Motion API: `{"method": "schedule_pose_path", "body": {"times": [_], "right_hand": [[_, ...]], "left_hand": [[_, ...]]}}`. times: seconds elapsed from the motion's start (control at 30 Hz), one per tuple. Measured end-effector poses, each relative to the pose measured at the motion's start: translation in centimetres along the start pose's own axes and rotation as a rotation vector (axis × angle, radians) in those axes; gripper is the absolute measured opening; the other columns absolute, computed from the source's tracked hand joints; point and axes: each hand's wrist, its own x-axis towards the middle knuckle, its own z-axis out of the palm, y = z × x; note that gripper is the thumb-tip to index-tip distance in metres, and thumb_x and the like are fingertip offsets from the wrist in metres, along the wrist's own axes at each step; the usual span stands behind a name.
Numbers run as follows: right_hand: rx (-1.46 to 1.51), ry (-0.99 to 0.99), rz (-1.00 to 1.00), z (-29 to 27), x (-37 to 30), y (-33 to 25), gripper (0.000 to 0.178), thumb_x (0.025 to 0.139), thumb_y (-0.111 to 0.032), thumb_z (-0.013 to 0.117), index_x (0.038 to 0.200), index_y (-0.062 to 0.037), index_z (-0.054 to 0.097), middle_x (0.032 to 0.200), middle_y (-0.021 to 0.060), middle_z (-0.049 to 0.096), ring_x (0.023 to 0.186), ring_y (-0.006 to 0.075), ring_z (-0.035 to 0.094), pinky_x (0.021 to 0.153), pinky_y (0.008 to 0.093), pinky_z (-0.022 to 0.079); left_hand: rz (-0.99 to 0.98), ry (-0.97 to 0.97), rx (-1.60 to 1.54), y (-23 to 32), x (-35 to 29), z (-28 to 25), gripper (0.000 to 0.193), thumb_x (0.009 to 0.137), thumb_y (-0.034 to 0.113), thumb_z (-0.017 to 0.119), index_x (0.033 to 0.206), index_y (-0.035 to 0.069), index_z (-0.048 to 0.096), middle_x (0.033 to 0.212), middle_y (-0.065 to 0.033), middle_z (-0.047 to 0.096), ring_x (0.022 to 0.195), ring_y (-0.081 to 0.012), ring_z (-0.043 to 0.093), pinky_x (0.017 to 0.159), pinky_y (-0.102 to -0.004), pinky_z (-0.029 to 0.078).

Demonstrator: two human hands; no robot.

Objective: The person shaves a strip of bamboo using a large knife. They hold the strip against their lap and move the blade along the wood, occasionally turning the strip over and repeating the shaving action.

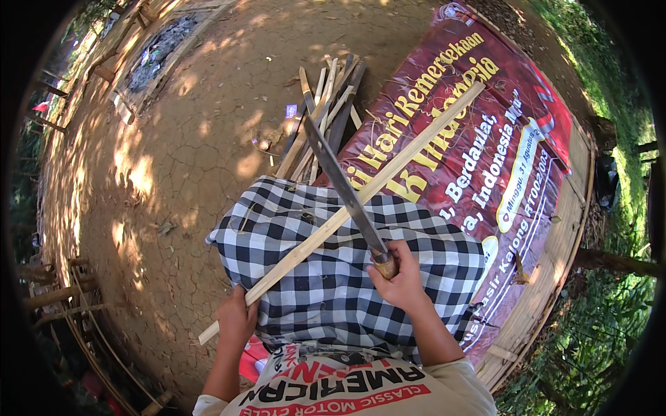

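My left hand [236,317] is closed round the lower part of a long pale bamboo strip [409,154], whose end sticks out past the fist. From there the strip slants up to the right, over my lap and a printed banner. In my right hand [401,279] is a machete [345,186], gripped by its wooden handle. Its dark blade points up and to the left and crosses over the strip near its middle. A black-and-white checked cloth [312,270] covers my lap beneath both.
A heap of split bamboo and wood strips [326,114] lies on cracked earth [173,208] ahead. The dark red banner [479,139] spreads over a bamboo platform [555,236] at right. A framed ash pit [163,52] is at the far left; wooden rails [62,298] stand at the near left.
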Motion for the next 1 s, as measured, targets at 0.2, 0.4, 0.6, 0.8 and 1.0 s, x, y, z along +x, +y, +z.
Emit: {"method": "schedule_pose_path", "body": {"times": [0.2,0.4,0.6,0.8,1.0], "right_hand": [[-0.328,-0.033,-0.317,1.5,-0.1,-1.0,0.045,0.065,-0.010,0.075,0.104,-0.0047,0.054,0.086,0.0124,0.063,0.070,0.0322,0.065,0.063,0.0395,0.053],[-0.549,-0.099,-0.524,1.7,1.5,-2.7,0.053,0.054,-0.010,0.080,0.101,-0.0054,0.057,0.093,0.0101,0.061,0.077,0.0280,0.063,0.065,0.0356,0.051],[-0.682,-0.154,-0.485,2.8,3.3,-2.6,0.044,0.055,-0.011,0.077,0.096,-0.0066,0.061,0.091,0.0080,0.057,0.080,0.0269,0.061,0.069,0.0354,0.051],[-0.736,-0.168,-0.423,3.6,4.8,-2.2,0.040,0.058,-0.015,0.077,0.093,-0.0057,0.060,0.082,0.0087,0.061,0.078,0.0274,0.063,0.070,0.0363,0.052],[-0.736,-0.236,-0.405,4.0,5.2,-2.1,0.033,0.061,-0.016,0.072,0.087,-0.0054,0.055,0.075,0.0093,0.061,0.072,0.0265,0.064,0.065,0.0362,0.053]], "left_hand": [[-0.040,-0.161,-0.009,0.2,1.3,-1.4,0.035,0.089,0.032,0.063,0.083,-0.001,0.055,0.069,-0.0271,0.061,0.068,-0.0467,0.061,0.062,-0.0529,0.047],[-0.168,-0.275,-0.187,0.8,1.4,-1.9,0.043,0.089,0.035,0.062,0.078,-0.007,0.064,0.069,-0.0300,0.059,0.070,-0.0484,0.061,0.062,-0.0507,0.047],[-0.193,-0.282,-0.209,1.5,1.5,-1.9,0.045,0.090,0.035,0.061,0.074,-0.008,0.065,0.067,-0.0311,0.057,0.069,-0.0483,0.060,0.062,-0.0501,0.047],[-0.183,-0.234,-0.186,1.3,1.5,-1.3,0.047,0.090,0.035,0.061,0.072,-0.008,0.065,0.065,-0.0305,0.058,0.067,-0.0483,0.060,0.061,-0.0508,0.047],[-0.182,-0.194,-0.136,1.3,1.3,-0.5,0.049,0.090,0.037,0.061,0.069,-0.007,0.064,0.064,-0.0300,0.058,0.066,-0.0481,0.060,0.061,-0.0514,0.047]]}}
